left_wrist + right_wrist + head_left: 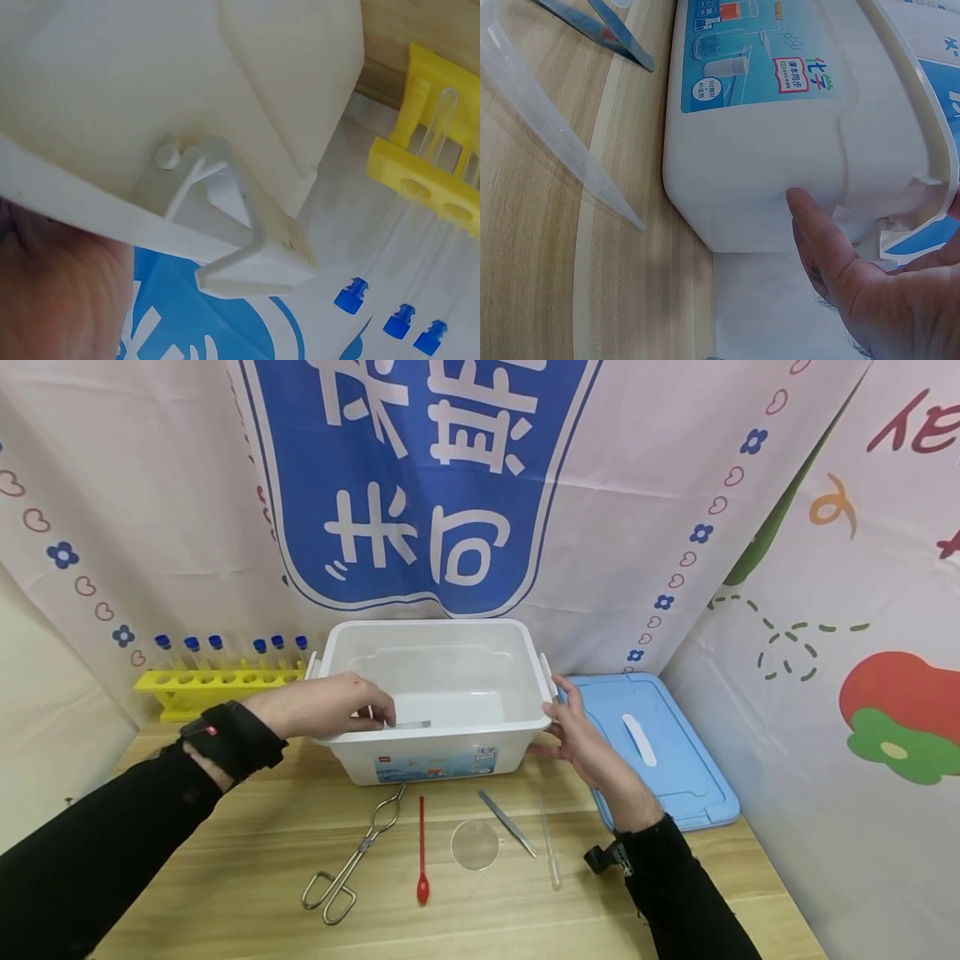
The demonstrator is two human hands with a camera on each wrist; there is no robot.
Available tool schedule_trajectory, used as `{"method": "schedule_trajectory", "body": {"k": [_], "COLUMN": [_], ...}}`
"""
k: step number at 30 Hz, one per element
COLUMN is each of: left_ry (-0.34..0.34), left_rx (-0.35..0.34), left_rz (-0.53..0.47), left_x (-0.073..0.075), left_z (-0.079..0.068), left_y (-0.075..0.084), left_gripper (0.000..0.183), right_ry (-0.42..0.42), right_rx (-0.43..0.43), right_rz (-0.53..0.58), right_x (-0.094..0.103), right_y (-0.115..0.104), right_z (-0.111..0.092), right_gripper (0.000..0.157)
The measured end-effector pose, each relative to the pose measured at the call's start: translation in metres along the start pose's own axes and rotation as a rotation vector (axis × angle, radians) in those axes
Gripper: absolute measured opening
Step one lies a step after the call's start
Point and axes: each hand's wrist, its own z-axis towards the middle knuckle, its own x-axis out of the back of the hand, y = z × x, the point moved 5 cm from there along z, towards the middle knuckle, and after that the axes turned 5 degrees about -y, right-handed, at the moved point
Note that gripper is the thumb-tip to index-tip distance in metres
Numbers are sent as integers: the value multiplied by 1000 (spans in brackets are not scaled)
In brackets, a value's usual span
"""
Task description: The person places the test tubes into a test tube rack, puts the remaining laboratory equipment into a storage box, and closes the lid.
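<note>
If you look back toward yourself from your left hand (333, 703), the closest stuff is a pair of metal tongs (365, 843) and a red spoon (422, 888), both flat on the wood table (262, 893). Going right from there you've got a clear round dish (475, 845), metal tweezers (508, 824) and a clear dropper (553, 868), all on your side of your right hand (581, 735).

Next out is the white tub (450, 681), right at your hands. Your left is over its near rim, fingers curled and pinching a thin grey strip (416, 724) that pokes out toward your right hand; can't tell what it is. Your right has its fingers spread at the tub's right end by the handle (548, 677), a fingertip touching the outer wall.

Just right of that hand lies the blue lid (682, 752). Off past your left hand, a yellow rack (187, 702) holds test tubes (384, 240) with blue caps (351, 296). Behind everything hangs a printed cloth (615, 527).
</note>
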Motion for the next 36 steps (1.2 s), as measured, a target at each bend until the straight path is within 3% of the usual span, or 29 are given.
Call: {"method": "schedule_trajectory", "body": {"k": [9, 20, 25, 36], "left_ry": [5, 138, 187, 343], "left_rx": [32, 24, 99, 338], "left_rz": [60, 106, 105, 26], "left_x": [0, 6, 11, 21], "left_z": [3, -5, -13, -45], "left_y": [2, 6, 8, 1], "left_gripper": [19, 26, 31, 52], "right_ry": [-7, 2, -4, -9], "right_rx": [6, 2, 6, 4], "right_rz": [-4, -19, -10, -10], "right_x": [0, -1, -1, 1], "right_y": [0, -1, -1, 1], "right_z": [-1, -1, -1, 1], "right_gripper": [78, 76, 77, 78]}}
